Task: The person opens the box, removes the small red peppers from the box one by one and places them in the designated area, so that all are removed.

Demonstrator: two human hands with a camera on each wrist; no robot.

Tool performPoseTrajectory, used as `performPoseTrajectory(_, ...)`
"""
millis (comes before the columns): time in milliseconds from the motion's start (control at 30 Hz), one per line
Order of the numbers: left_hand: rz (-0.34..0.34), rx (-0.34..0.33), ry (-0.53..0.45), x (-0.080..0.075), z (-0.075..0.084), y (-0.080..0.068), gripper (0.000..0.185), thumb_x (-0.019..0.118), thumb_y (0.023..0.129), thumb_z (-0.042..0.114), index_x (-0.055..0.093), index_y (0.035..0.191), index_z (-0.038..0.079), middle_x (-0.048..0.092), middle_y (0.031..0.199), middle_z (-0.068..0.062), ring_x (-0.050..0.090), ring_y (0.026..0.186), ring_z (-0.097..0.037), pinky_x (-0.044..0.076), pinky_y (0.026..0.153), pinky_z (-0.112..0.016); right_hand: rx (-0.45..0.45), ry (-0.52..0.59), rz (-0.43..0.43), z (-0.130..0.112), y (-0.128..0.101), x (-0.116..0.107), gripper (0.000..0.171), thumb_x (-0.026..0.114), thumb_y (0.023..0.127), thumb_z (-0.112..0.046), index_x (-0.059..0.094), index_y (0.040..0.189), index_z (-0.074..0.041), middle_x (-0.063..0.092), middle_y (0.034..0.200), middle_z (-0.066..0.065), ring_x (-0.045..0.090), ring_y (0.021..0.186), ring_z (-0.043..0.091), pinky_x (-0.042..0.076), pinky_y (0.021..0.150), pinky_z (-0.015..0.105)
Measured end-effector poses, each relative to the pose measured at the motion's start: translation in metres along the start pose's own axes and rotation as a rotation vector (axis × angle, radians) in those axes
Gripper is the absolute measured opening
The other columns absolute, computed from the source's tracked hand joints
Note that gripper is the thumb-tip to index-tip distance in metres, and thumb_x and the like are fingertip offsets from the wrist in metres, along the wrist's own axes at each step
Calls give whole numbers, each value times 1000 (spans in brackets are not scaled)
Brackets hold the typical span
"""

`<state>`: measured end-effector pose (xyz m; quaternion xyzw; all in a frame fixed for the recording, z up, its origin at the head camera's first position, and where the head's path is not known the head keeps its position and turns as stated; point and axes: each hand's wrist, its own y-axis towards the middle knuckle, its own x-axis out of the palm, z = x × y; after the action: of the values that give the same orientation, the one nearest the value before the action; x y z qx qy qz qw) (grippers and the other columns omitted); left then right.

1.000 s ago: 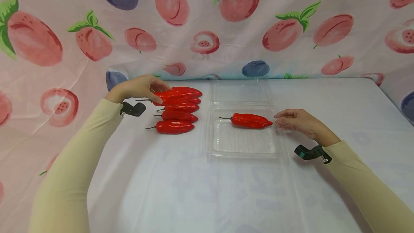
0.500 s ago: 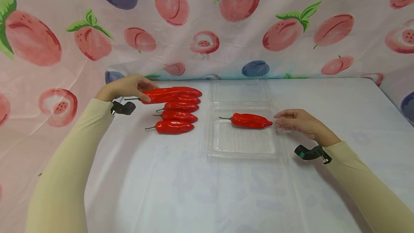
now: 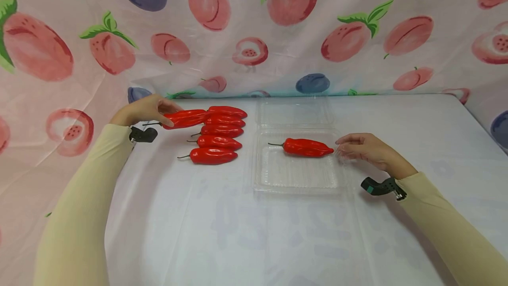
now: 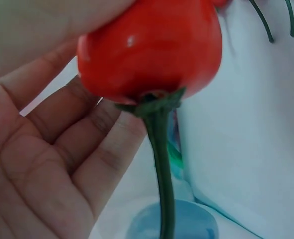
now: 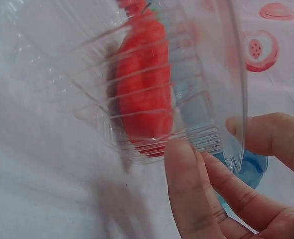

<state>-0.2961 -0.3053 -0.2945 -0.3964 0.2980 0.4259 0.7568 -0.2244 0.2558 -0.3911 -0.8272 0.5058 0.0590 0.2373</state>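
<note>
While a fruit-printed cloth hangs behind and beside the white-covered table, the left hand curls round a red pepper at the far end of a row of peppers. Fingers of the right hand pinch the rim of a clear clamshell tray, where another pepper lies.

Left hand grips red pepper, green stem pointing down, white cloth behind.
</note>
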Motion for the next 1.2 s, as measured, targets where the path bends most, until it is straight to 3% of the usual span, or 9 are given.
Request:
performPoseTrajectory(733,-23,-110,-35,8,-42,5,55,73,80,15,54,129,-2,57,127,-23,53,112,-32,47,95,-45,-1,9,5,1,0,-1,51,55,95,-24,43,130,10,65,97,-8,63,87,2,52,81,17)
performPoseTrajectory(967,-22,-134,-41,9,-48,9,53,74,80,14,55,128,-1,57,128,-22,54,113,-30,49,95,-42,13,12,14,4,2,-2,50,53,96,-23,43,131,9,65,97,-9,63,87,2,52,81,18)
performPoseTrajectory(1200,-33,-151,-51,11,-52,13,55,74,80,13,54,129,-2,54,131,-24,50,116,-36,46,97,-47,0,24,4,4,1,0,51,54,95,-24,42,131,10,64,96,-9,63,87,2,52,81,18)
